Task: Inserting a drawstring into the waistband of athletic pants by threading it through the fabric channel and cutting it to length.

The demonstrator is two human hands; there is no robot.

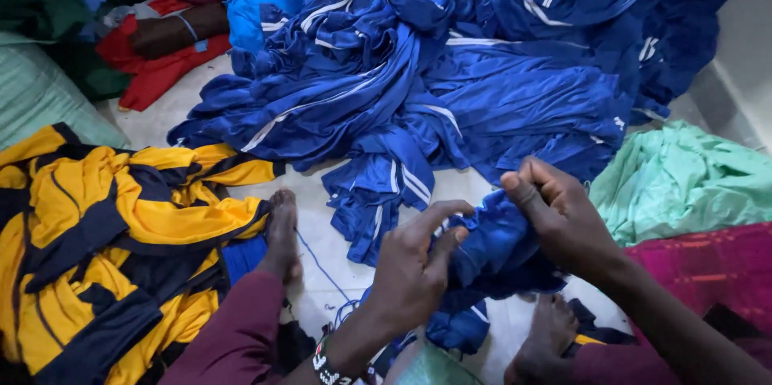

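Blue shiny fabric, a jersey piece (pixel 490 244), sits low in the centre of the frame, pinched between the left hand (pixel 414 268) and the right hand (pixel 559 220). A heap of blue striped jerseys (pixel 450 63) fills the top; yellow-and-navy jerseys (pixel 112 232) lie lower left on the floor (pixel 322 184).

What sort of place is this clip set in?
Probably a small garment workshop or sewing room, worked on the floor. A big heap of blue striped jerseys lies beside a yellow and navy pile, and the left hand and right hand pinch one blue garment, with blue thread trailing.
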